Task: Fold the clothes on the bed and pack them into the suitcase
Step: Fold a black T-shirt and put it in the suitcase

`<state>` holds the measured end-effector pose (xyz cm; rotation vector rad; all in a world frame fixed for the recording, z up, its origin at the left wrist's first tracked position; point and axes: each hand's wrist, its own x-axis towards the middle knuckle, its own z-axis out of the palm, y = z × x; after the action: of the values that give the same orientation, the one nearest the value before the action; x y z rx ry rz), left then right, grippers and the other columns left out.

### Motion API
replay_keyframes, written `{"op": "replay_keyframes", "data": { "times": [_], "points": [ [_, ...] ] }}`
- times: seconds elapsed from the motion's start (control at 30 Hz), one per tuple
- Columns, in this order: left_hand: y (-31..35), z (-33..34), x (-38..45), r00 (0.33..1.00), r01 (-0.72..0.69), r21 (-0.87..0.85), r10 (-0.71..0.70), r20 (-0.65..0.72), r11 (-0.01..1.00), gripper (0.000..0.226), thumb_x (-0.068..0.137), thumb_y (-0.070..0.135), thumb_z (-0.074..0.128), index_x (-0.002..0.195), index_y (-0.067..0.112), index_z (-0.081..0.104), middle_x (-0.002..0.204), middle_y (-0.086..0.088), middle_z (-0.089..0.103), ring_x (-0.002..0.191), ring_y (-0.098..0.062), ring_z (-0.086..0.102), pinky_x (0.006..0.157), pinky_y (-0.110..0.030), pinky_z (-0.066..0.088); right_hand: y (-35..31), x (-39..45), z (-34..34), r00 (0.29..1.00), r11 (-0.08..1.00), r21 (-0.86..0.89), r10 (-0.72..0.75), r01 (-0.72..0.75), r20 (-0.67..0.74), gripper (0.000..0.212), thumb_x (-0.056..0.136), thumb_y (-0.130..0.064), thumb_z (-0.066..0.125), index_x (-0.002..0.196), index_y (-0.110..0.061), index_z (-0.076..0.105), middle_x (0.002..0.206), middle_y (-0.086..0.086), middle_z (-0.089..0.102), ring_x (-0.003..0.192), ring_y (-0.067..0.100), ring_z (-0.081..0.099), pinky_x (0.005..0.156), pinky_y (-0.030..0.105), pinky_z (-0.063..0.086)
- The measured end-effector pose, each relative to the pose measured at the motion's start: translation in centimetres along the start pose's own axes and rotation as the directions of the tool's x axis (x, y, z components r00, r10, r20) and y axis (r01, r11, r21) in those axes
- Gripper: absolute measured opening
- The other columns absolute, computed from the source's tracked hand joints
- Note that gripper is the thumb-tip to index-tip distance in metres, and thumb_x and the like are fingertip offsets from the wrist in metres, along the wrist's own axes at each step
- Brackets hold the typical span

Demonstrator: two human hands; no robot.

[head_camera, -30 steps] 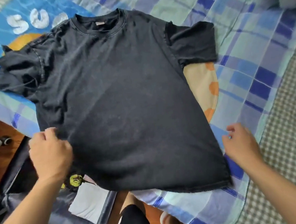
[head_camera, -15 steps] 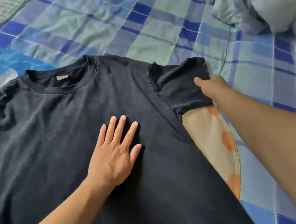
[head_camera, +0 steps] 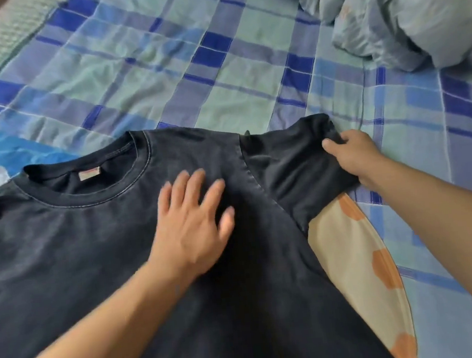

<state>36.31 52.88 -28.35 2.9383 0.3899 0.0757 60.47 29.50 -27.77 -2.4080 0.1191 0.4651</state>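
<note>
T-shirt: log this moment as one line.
stage: folding | T-shirt: flat on bed | left hand: pressing chest | right hand: pinching sleeve

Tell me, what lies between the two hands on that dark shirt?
In the head view, only the black T-shirt itself: its shoulder seam and the near part of the sleeve run between the flat left hand and the right hand pinching the sleeve's edge.

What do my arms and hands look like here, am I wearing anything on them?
Both forearms are bare as far as the frame shows: no sleeves, gloves, watch or bracelet. The left hand and right hand show no rings, though the left is motion-blurred.
</note>
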Motion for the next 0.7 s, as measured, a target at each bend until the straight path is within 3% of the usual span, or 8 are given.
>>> {"op": "replay_keyframes", "data": {
  "times": [0.23, 0.37, 0.43, 0.47, 0.5, 0.57, 0.6, 0.7],
  "points": [
    [-8.8, 0.6, 10.3, 0.866, 0.200, 0.160, -0.251, 0.432, 0.967, 0.071, 0.088, 0.084, 0.009, 0.152, 0.059, -0.010, 0.168, 0.010, -0.015, 0.155, -0.024, -0.017, 0.122, -0.060, -0.006, -0.3, -0.8, -1.5, 0.990, 0.938, -0.319, -0.143, 0.134, -0.004, 0.030, 0.103, -0.032, 0.048, 0.122, -0.009, 0.048, 0.117, 0.017, 0.058, 0.108, 0.038, 0.055, 0.087, 0.043, 0.043],
    [-6.5, -2.1, 11.2, 0.836, 0.311, 0.114, -0.328, 0.440, 0.944, 0.069, 0.094, 0.074, 0.033, 0.156, 0.053, 0.011, 0.171, 0.002, -0.002, 0.156, -0.033, -0.007, 0.123, -0.056, 0.000, -2.8, -3.9, -3.6, 0.980, 0.963, -0.198, -0.194, 0.182, -0.043, 0.028, 0.102, -0.031, 0.049, 0.116, -0.009, 0.058, 0.115, 0.012, 0.064, 0.108, 0.035, 0.058, 0.092, 0.045, 0.048],
    [-4.0, -4.4, 9.4, 0.900, 0.397, -0.236, -0.326, 0.291, 0.887, 0.055, 0.098, 0.046, 0.052, 0.151, 0.033, 0.046, 0.162, -0.009, 0.034, 0.149, -0.029, 0.027, 0.122, -0.042, 0.022, -5.5, -6.4, -4.5, 0.963, 0.962, -0.080, -0.265, 0.261, -0.046, 0.023, 0.101, -0.028, 0.051, 0.109, -0.011, 0.064, 0.104, 0.007, 0.067, 0.100, 0.027, 0.061, 0.086, 0.041, 0.050],
    [-2.8, -5.9, 7.8, 0.898, 0.440, -0.538, -0.353, 0.264, 0.719, 0.046, 0.098, 0.037, 0.056, 0.143, 0.025, 0.057, 0.149, -0.008, 0.051, 0.137, -0.024, 0.046, 0.114, -0.035, 0.034, -7.1, -8.1, -4.5, 0.948, 0.948, -0.030, -0.318, 0.317, -0.021, 0.019, 0.100, -0.027, 0.053, 0.107, -0.016, 0.066, 0.099, 0.002, 0.068, 0.094, 0.021, 0.062, 0.080, 0.037, 0.050],
    [-1.6, -7.3, 5.8, 0.855, 0.497, -0.775, -0.376, 0.358, 0.390, 0.042, 0.098, 0.037, 0.058, 0.137, 0.021, 0.061, 0.137, -0.007, 0.062, 0.123, -0.021, 0.059, 0.106, -0.034, 0.043, -8.8, -10.1, -4.2, 0.925, 0.926, 0.021, -0.378, 0.378, 0.038, 0.016, 0.099, -0.027, 0.055, 0.106, -0.022, 0.067, 0.094, -0.003, 0.068, 0.089, 0.016, 0.061, 0.075, 0.032, 0.048],
    [0.1, -8.9, 1.8, 0.753, 0.518, -0.763, -0.218, 0.621, -0.387, 0.051, 0.099, 0.053, 0.051, 0.136, 0.018, 0.056, 0.128, -0.014, 0.068, 0.116, -0.029, 0.067, 0.104, -0.044, 0.048, -11.0, -14.2, -2.7, 0.834, 0.869, 0.065, -0.489, 0.490, 0.257, 0.026, 0.097, -0.031, 0.058, 0.123, -0.030, 0.064, 0.100, -0.010, 0.069, 0.089, 0.007, 0.062, 0.079, 0.025, 0.046],
    [0.4, -8.9, 0.1, 0.732, 0.487, -0.637, -0.119, 0.671, -0.598, 0.060, 0.098, 0.062, 0.045, 0.137, 0.017, 0.054, 0.130, -0.017, 0.067, 0.119, -0.034, 0.065, 0.107, -0.051, 0.046, -11.4, -16.0, -1.6, 0.772, 0.849, 0.061, -0.505, 0.525, 0.386, 0.039, 0.097, -0.036, 0.059, 0.136, -0.033, 0.056, 0.105, -0.013, 0.070, 0.090, 0.001, 0.063, 0.082, 0.020, 0.046],
    [1.2, -7.3, -3.1, 0.708, 0.464, -0.490, -0.024, 0.706, -0.738, 0.075, 0.098, 0.071, 0.031, 0.143, 0.015, 0.054, 0.138, -0.017, 0.062, 0.128, -0.037, 0.059, 0.113, -0.056, 0.038, -9.1, -20.2, 0.5, 0.730, 0.863, -0.003, -0.425, 0.505, 0.535, 0.051, 0.099, -0.045, 0.053, 0.148, -0.039, 0.039, 0.101, -0.014, 0.065, 0.088, 0.003, 0.061, 0.084, 0.023, 0.049]
  ]
}}
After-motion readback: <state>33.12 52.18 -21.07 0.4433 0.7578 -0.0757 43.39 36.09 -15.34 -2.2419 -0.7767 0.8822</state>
